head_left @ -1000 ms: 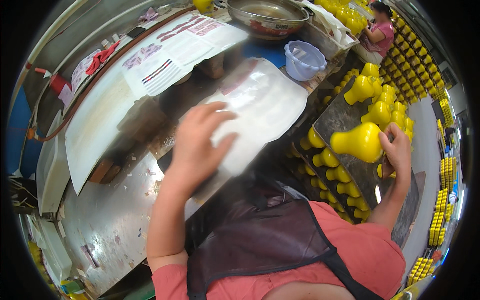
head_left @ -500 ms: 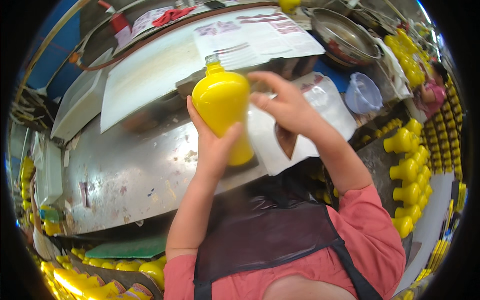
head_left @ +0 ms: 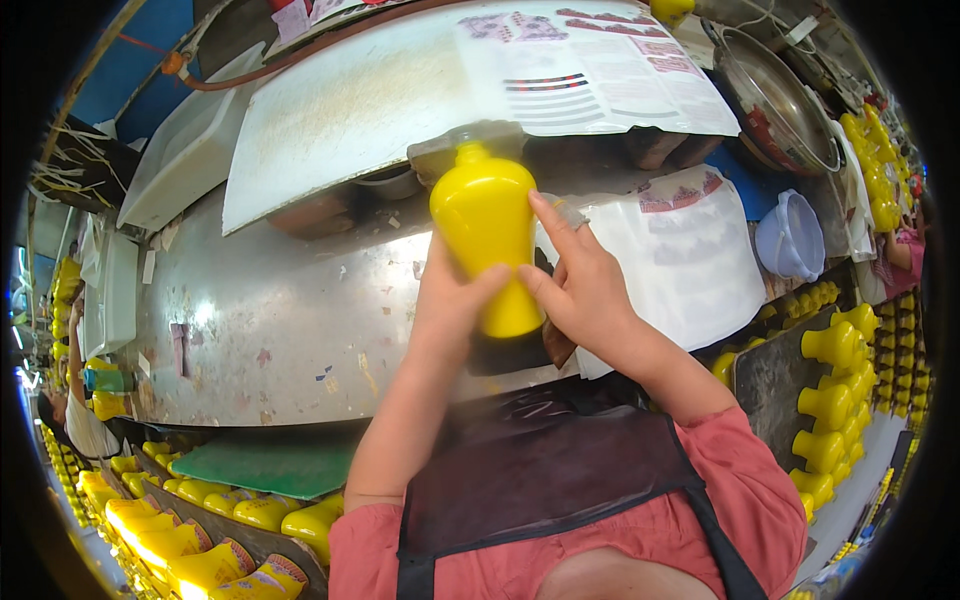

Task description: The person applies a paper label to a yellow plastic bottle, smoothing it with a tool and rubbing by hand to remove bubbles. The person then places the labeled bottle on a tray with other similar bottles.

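Observation:
A glossy yellow bottle [head_left: 485,225], broad at the shoulder and tapering to its base, stands out over the near edge of the metal worktop, its neck pointing away from me. My left hand [head_left: 455,290] is wrapped round its left side, thumb across the lower front. On the bottle's right side my right hand [head_left: 590,290] presses its index finger to the shoulder and its thumb lower down. Below that palm shows a brown pointed piece [head_left: 557,346]; its kind and how it is held are hidden. A stack of white sheets with reddish printed motifs [head_left: 690,240] lies just right of my right hand.
Behind the bottle is a raised white board [head_left: 340,110] bearing printed decal sheets [head_left: 600,70]. A metal pan [head_left: 775,95] and a pale blue bucket [head_left: 790,235] stand right. Yellow bottles [head_left: 835,390] crowd the right side; decorated ones [head_left: 215,565] fill the lower left. Other people are partly visible at both sides.
My right hand, which was lifted off near the neck, has come down onto the bottle's side. The brown piece shifted with it. The view has swung, so the scene sits farther right.

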Demonstrator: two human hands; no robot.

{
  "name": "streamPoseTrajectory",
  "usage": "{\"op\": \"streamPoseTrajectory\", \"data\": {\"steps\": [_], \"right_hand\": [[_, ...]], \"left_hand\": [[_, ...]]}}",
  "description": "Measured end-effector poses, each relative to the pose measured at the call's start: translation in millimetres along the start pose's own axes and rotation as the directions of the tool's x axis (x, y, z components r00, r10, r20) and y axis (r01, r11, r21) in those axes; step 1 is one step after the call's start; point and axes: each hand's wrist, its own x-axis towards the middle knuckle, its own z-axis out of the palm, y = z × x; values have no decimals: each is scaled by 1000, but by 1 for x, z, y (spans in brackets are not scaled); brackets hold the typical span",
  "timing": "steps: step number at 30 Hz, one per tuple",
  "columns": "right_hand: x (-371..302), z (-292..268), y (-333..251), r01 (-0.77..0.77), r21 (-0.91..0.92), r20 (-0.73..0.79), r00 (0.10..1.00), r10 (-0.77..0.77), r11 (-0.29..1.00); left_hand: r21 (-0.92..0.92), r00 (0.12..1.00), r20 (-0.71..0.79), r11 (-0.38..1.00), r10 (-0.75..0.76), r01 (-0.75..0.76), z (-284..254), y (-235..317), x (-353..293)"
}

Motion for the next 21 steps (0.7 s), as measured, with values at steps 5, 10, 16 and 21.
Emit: {"op": "streamPoseTrajectory", "data": {"steps": [5, 10, 16, 21], "right_hand": [[1, 3, 1, -81, 240, 30, 997, 76, 967], [-2, 4, 3, -158, 297, 175, 979, 109, 942], [-9, 8, 5, -80, 271, 85, 995, 59, 959], [-24, 8, -4, 163, -46, -34, 986, -165, 986]], "left_hand": [[204, 994, -91, 978, 55, -35, 5, -2, -6], [451, 959, -177, 884, 220, -120, 4, -13, -9], [53, 985, -98, 989, 141, -137, 10, -9, 0], [239, 986, -137, 969, 98, -63, 10, -2, -5]]}}
